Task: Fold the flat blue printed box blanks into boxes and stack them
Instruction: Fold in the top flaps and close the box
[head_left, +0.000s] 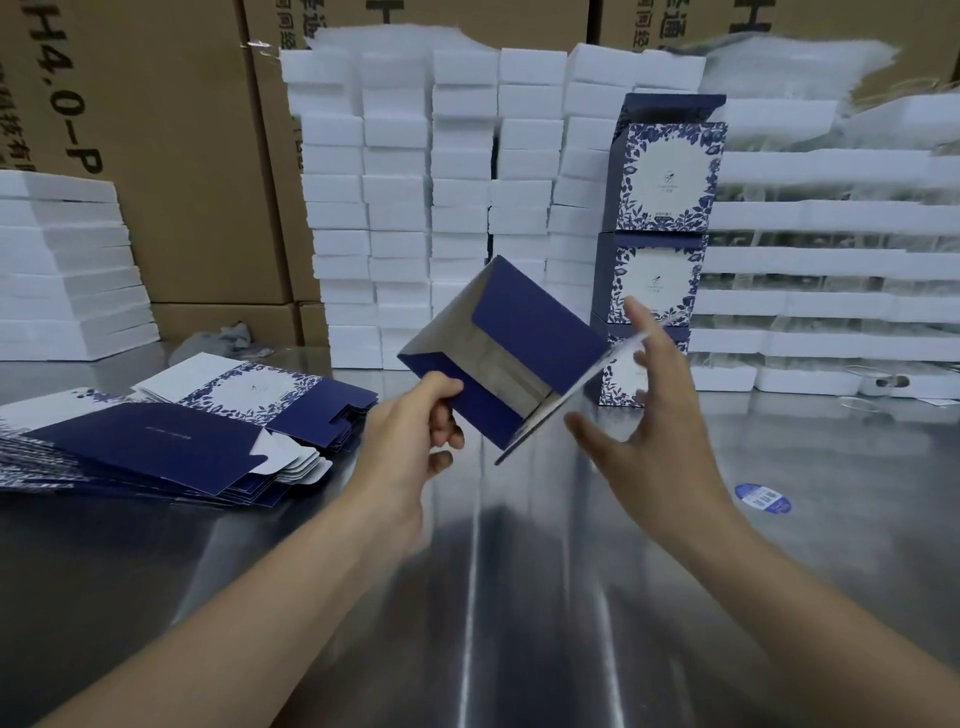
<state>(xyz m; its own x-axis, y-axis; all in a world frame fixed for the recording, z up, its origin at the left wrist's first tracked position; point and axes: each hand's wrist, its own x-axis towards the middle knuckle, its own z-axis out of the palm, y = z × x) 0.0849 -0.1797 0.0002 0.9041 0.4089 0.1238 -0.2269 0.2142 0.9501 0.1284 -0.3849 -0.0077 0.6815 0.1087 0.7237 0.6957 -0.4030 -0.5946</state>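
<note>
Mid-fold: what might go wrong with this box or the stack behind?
The left hand grips the half-formed box by one corner while the right hand is open beside it, so it may twist. The tall stack of finished boxes stands behind; a swing might topple it.

Flat blanks (171, 441) left on table (519, 597); folded boxes (660, 218) stacked behind right; half-folded box (519, 332) between hands.
</note>
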